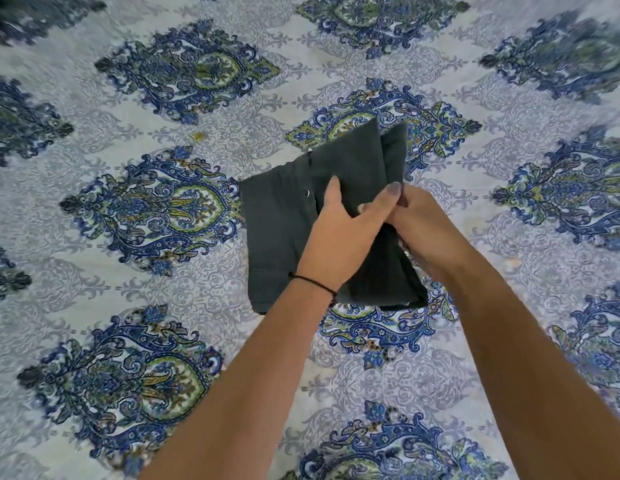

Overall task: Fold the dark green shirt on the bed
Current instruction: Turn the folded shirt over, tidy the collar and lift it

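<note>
The dark green shirt [281,223] lies in the middle of the bed as a small folded bundle, with a metal snap showing on its upper layer. My left hand [343,233] lies across the bundle's middle, thumb and fingers pinching the cloth. A thin black band circles that wrist. My right hand [426,226] grips the bundle's right edge, its fingers tucked under the fabric and partly hidden by the left hand. A flap of the shirt sticks up at the far right corner.
The bed [197,306] is covered by a pale sheet printed with large blue and green ornamental medallions, and it fills the whole view. A small yellowish spot [199,135] marks the sheet to the upper left of the shirt.
</note>
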